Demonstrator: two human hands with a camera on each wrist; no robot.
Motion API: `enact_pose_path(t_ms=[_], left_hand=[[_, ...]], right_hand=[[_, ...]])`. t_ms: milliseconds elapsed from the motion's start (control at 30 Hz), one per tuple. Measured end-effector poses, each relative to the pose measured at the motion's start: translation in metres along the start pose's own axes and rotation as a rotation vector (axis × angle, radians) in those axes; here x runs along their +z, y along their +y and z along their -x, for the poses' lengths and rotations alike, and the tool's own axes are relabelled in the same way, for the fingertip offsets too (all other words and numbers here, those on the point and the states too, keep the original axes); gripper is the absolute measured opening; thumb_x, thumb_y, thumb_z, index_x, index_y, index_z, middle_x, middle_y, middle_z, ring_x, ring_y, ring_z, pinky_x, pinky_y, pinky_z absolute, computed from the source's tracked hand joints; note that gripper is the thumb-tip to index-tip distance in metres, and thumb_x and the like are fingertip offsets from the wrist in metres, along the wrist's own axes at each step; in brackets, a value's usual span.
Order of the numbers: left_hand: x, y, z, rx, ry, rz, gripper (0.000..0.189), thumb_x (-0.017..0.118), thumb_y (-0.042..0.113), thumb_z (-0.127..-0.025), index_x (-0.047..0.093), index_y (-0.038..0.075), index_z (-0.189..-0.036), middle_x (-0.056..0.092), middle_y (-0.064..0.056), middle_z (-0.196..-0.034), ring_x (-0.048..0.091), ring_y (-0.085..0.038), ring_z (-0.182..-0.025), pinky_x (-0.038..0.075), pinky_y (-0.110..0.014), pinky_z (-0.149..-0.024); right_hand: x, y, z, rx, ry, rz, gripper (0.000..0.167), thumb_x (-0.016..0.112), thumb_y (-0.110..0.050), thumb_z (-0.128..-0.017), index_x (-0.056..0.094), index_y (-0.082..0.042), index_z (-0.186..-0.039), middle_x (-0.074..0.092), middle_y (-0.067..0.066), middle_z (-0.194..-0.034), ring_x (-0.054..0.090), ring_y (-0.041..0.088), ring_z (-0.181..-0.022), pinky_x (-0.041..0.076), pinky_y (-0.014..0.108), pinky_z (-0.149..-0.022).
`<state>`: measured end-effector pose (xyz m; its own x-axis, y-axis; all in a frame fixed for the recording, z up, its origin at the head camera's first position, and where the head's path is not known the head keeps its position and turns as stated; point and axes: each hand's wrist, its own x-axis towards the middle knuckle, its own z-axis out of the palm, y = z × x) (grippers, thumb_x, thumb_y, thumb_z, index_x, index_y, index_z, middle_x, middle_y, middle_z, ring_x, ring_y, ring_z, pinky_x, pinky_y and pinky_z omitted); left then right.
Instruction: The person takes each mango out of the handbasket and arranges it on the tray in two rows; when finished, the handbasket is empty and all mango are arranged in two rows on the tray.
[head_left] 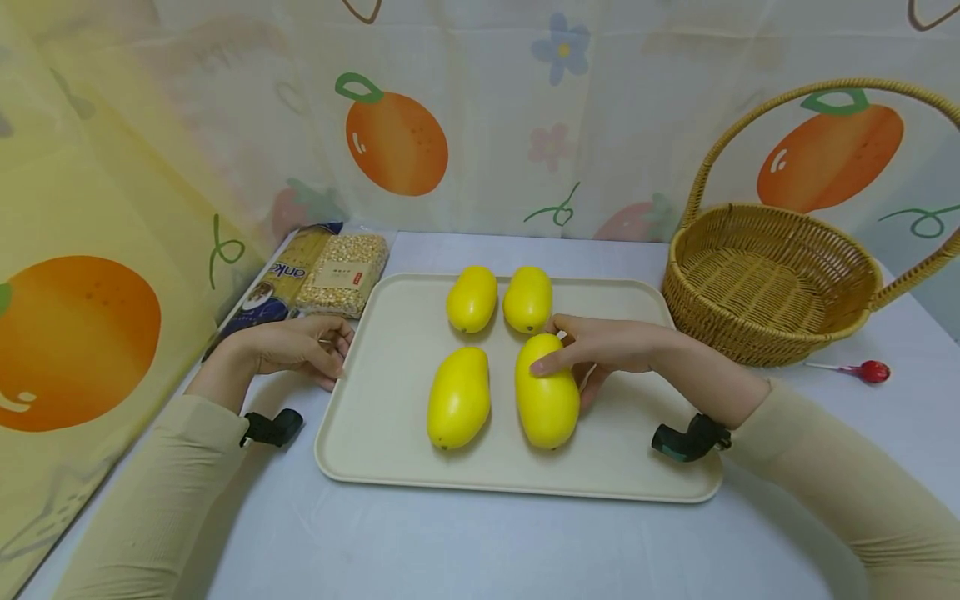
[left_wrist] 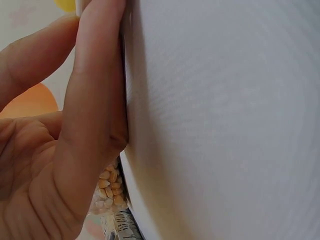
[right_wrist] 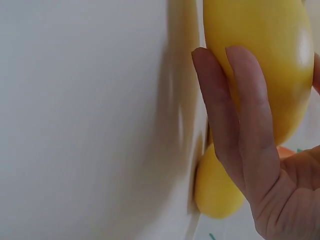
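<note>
On a cream tray (head_left: 382, 454) lie several smooth yellow mangoes, two at the back and two larger ones in front. My right hand (head_left: 611, 343) holds the front right mango (head_left: 546, 404), thumb on top and fingers along its right side. In the right wrist view, two fingers (right_wrist: 255, 95) rest against that mango's underside, and a second mango (right_wrist: 217, 187) shows beyond. The front left mango (head_left: 459, 400) lies untouched beside it. At the tray's left rim, my left hand (head_left: 296, 346) pinches the edge with bent fingers; its fingertips are partly hidden.
A wicker basket (head_left: 772, 333) with a tall handle stands at the back right, a red lollipop (head_left: 870, 372) in front of it. Behind my left hand lie a bag of corn kernels (head_left: 343, 271) and a gold-and-blue packet (head_left: 288, 271). A printed cloth (head_left: 480, 167) hangs behind the table.
</note>
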<state>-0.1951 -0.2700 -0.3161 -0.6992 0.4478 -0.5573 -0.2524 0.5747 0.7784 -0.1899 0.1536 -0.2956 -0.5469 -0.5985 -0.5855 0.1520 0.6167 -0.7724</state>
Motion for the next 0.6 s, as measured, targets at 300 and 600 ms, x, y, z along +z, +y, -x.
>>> enact_pose_path(t_ms=[300, 600], left_hand=[[0.0002, 0.0002, -0.0002, -0.002, -0.003, -0.002, 0.054, 0.068, 0.000, -0.083, 0.034, -0.007, -0.125, 0.045, -0.009, -0.103, 0.057, -0.017, -0.089, 0.062, -0.032, -0.081], [0.0000, -0.0007, -0.0007, 0.000, -0.002, -0.005, 0.054, 0.067, 0.000, -0.083, 0.034, -0.007, -0.125, 0.045, -0.009, -0.103, 0.058, -0.017, -0.088, 0.062, -0.032, -0.081]], right_hand=[[0.0073, 0.0014, -0.0049, 0.023, 0.004, 0.001, 0.056, 0.066, -0.043, -0.091, 0.034, -0.010, -0.123, 0.065, 0.011, -0.110, 0.070, 0.023, -0.090, 0.064, 0.040, -0.074], [0.0110, 0.0040, -0.0093, 0.031, 0.024, -0.001, 0.056, 0.064, -0.046, -0.092, 0.036, -0.009, -0.123, 0.064, 0.009, -0.107, 0.068, 0.022, -0.086, 0.063, 0.036, -0.071]])
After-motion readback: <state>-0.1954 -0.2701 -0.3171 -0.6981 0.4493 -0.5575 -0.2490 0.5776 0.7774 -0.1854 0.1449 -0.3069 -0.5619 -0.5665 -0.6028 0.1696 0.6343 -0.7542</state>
